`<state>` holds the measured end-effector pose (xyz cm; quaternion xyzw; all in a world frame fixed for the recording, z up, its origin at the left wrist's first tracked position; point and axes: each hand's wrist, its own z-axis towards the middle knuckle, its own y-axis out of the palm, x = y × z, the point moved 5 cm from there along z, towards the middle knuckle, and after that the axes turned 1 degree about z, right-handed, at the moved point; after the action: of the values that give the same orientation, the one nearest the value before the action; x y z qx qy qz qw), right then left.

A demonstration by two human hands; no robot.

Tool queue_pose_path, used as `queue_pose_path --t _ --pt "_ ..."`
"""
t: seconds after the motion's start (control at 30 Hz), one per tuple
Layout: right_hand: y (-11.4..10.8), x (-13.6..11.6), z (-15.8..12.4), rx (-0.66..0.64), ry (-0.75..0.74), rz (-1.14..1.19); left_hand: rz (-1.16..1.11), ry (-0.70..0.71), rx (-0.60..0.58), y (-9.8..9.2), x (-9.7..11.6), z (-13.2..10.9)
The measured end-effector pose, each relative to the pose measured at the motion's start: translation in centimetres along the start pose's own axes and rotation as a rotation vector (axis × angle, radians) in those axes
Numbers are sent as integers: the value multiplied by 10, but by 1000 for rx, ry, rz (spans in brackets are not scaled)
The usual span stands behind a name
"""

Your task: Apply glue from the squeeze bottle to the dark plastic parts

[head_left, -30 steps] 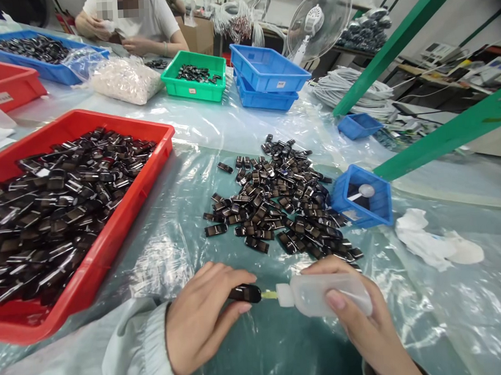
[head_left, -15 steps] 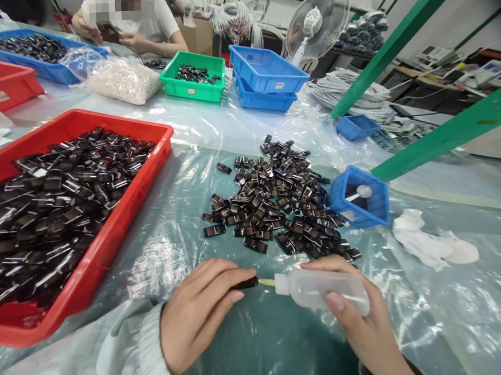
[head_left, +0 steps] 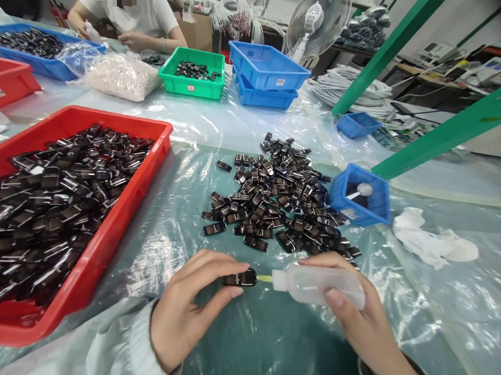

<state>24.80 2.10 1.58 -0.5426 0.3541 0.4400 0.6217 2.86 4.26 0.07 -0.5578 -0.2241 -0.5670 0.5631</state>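
Note:
My left hand (head_left: 198,308) pinches a small glossy black plastic part (head_left: 242,278) between thumb and fingers, its broad face with pale lines turned up. My right hand (head_left: 360,310) is wrapped round a translucent white squeeze bottle (head_left: 318,284), held on its side. The bottle's thin yellowish nozzle (head_left: 263,278) points left and meets, or nearly meets, the rounded end of the part. Just beyond both hands, a loose pile of similar black parts (head_left: 276,197) lies on the plastic-covered table (head_left: 184,213).
On the left stands a large red tray (head_left: 137,199) full of black parts. A blue bin (head_left: 373,203) with a spoon and crumpled white tissue (head_left: 429,239) are at right. Farther back are a green tray (head_left: 195,89), stacked blue trays (head_left: 269,69), a green post (head_left: 441,135) and a seated person (head_left: 141,20).
The black part has been turned in my left fingers, so more of its face shows. My left hand and the bottle shifted slightly left. The person opposite now holds a white bottle.

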Motion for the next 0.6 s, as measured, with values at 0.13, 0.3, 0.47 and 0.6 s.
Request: queue_pose_path --t 0.13,0.3,0.47,0.6 --pt "0 4 0 -17 27 41 7 8 -18 0 2 0" --pt "2 9 -2 -40 87 113 -2 -8 -10 0 1 -1" --pt "3 9 -2 -60 124 152 -10 -4 -17 1 1 -3" --pt "3 7 -1 -69 126 144 0 -5 -19 1 1 -3"
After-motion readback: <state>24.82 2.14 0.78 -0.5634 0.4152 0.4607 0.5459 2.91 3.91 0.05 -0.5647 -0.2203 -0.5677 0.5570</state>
